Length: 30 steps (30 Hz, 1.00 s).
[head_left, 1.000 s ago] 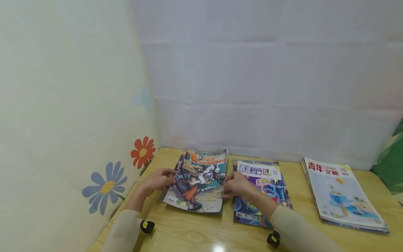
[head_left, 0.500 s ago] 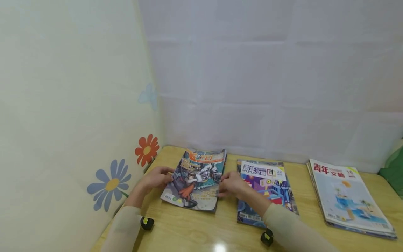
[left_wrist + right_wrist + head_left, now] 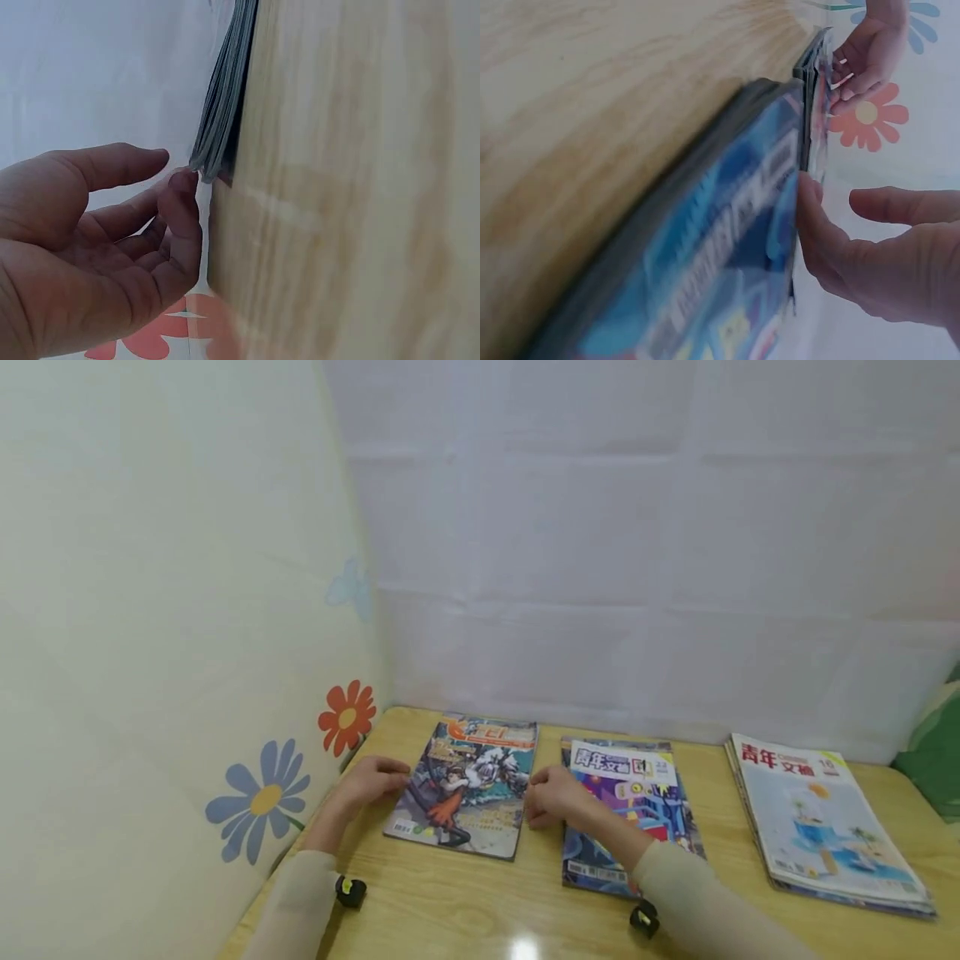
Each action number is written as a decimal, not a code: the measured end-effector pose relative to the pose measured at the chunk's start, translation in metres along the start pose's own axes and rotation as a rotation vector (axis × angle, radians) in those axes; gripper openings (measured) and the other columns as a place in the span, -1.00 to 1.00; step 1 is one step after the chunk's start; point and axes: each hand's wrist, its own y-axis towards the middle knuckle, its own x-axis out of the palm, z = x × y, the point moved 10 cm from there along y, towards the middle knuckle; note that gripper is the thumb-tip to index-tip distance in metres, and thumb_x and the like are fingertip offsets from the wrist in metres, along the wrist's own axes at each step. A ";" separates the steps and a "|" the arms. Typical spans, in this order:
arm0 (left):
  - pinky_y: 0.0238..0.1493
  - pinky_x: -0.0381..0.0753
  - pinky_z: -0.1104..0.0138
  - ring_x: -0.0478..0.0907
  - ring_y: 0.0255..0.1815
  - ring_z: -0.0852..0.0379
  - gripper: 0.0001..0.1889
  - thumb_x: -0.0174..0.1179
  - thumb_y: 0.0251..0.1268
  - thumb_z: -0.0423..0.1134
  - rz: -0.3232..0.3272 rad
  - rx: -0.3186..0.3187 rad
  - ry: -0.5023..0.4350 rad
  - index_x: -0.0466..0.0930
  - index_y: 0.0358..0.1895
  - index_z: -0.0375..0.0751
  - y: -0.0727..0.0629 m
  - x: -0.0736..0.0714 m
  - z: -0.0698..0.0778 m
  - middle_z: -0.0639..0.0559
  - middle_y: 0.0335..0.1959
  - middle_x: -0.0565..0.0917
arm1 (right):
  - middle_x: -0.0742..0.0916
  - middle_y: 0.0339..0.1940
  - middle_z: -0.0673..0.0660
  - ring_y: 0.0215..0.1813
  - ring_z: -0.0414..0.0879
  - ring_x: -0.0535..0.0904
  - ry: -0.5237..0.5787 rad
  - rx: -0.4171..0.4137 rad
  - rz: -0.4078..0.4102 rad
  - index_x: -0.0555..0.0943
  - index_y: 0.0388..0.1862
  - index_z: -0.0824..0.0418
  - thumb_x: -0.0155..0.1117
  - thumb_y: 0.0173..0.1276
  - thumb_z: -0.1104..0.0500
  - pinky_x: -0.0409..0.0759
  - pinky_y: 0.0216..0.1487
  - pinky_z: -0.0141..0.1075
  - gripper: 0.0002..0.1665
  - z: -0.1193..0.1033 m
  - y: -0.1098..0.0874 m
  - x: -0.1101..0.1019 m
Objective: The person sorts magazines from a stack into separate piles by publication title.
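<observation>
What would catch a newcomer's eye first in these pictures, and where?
Probably the dark-covered magazine pile near the left end of the table, with the left hand and right hand at opposite side edges. Rightward lie the purple-covered pile and white-topped pile. The blue flower and red flower stand out on the left wall.

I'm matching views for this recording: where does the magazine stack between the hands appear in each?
Head: magazine stack in the lower middle.
Left wrist: magazine stack edge-on, top centre.
Right wrist: magazine stack upper right, beyond nearer blue magazines.
Shared landmark: red flower, only partly in the left wrist view.
</observation>
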 end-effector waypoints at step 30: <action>-0.33 0.63 0.15 0.59 -0.17 0.07 -0.66 0.19 0.51 -0.22 -0.215 0.348 0.055 0.58 0.25 -0.22 -0.044 0.091 0.123 -0.03 -0.07 0.63 | 0.69 -0.15 0.18 -0.18 0.07 0.62 -0.381 -0.170 0.232 0.61 0.17 0.39 0.23 0.45 0.20 0.66 -0.22 -0.07 -0.60 -0.003 -0.088 -0.123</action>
